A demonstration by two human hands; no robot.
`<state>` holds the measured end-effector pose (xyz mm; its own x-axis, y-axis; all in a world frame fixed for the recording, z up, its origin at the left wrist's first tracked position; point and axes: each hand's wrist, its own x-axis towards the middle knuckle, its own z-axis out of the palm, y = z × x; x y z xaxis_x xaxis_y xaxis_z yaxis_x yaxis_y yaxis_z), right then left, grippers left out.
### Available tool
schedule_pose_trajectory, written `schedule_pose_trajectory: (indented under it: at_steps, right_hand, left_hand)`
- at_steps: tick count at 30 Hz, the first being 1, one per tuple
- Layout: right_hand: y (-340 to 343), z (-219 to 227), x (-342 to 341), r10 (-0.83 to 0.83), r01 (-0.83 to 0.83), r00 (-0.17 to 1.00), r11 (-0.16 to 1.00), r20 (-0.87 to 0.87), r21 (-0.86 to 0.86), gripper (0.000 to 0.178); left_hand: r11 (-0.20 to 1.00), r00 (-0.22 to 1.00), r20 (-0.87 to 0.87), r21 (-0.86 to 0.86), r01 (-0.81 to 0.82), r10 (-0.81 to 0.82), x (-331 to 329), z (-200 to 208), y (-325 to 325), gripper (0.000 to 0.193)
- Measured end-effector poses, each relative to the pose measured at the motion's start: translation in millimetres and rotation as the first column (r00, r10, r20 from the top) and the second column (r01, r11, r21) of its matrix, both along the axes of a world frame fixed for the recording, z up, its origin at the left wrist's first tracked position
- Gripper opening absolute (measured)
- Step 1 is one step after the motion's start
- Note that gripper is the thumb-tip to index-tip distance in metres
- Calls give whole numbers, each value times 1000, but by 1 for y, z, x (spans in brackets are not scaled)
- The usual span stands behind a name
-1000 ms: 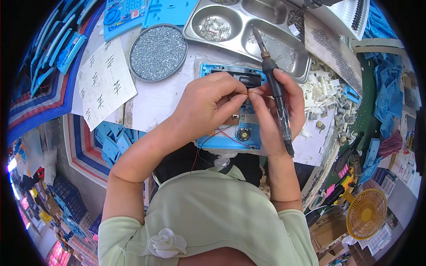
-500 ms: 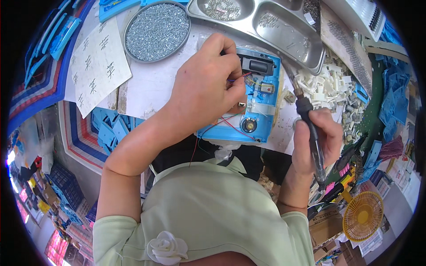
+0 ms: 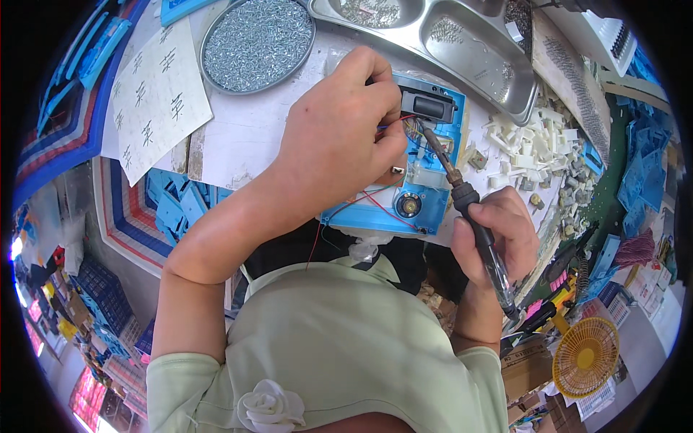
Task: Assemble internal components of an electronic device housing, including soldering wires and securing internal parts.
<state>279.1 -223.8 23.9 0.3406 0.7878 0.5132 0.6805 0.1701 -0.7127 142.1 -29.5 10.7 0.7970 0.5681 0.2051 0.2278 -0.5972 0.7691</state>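
Note:
A blue plastic casing [image 3: 434,216] lies open on the table, with a round speaker [image 3: 408,206], a black compartment [image 3: 433,107] and loose coloured wires inside. Over its left part, my left hand [image 3: 343,133] is closed, thumb and fingers pinching thin wires [image 3: 406,118] beside the black compartment. My hand hides much of the circuit board there. My right hand [image 3: 518,234] grips a soldering iron [image 3: 465,195] by its dark handle. The iron's tip points into the casing, just below the black compartment and close to the pinched wires; contact cannot be made out.
A round dish of small metal pieces [image 3: 258,45] and a metal compartment tray [image 3: 476,65] stand at the far side. White plastic parts [image 3: 534,141] are heaped right of the casing. A paper sheet [image 3: 160,105] lies left. A yellow fan [image 3: 586,357] is at lower right.
My right hand has moved left, bringing the soldering iron's tip from beside the tray into the casing. My left hand keeps its pinch at nearly the same place.

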Motion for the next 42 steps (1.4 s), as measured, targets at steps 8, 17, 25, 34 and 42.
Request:
schedule_pose_trajectory:
  at_steps: [8,17,25,34,42]
  right_hand:
    - [-1,5,0,27,-24,999,995,34,-95,26]
    - [1,10,1,46,-30,991,991,126,-127,30]
    - [2,8,5,45,-37,991,997,122,-71,34]
    - [2,7,10,44,-39,997,997,62,-74,30]
    - [8,7,14,59,-50,995,992,78,-114,30]
  left_hand:
    - [999,1000,23,34,14,-15,0,-1,1,12]
    - [1000,1000,23,20,2,-3,0,-1,0,12]
    - [1000,1000,22,-5,0,0,1,0,0,12]
    - [1000,1000,4,-8,8,-8,0,-1,2,10]
    - [1000,1000,-9,-6,16,-16,0,2,3,11]
